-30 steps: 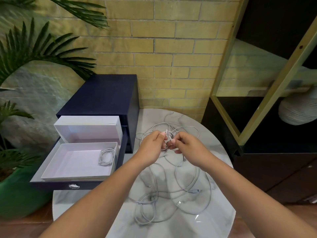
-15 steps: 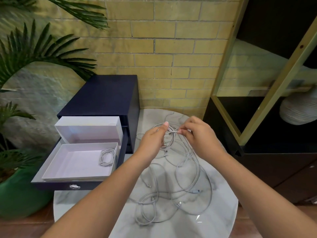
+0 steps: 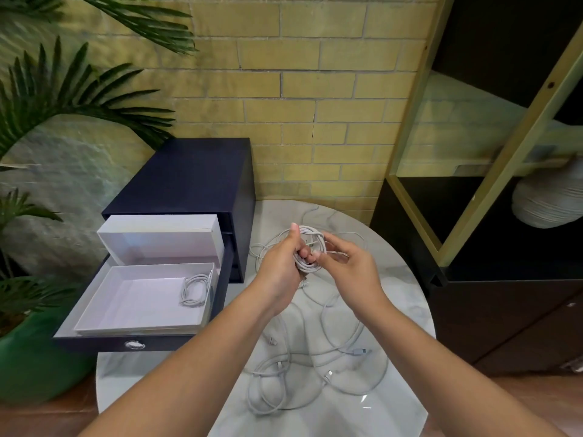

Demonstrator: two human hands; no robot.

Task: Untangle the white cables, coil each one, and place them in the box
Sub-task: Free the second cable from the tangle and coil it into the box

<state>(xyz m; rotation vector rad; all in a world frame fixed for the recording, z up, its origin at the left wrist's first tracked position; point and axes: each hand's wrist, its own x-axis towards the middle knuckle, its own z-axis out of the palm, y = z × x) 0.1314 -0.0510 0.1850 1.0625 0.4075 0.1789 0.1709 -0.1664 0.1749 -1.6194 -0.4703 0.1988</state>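
Observation:
My left hand grips a small coil of white cable above the round marble table, thumb on top. My right hand pinches the strand leading off that coil. Several more white cables lie tangled on the table below my hands. One coiled cable lies in the open white box, at its right side. The box sits in a pulled-out drawer to the left.
A dark blue drawer cabinet stands left of the table with the box's white lid propped behind the box. A green planter with palm leaves is far left. A black shelf unit flanks the right.
My hands drew back together after spreading apart. The cable in my left hand has gained loops and now forms a fuller coil.

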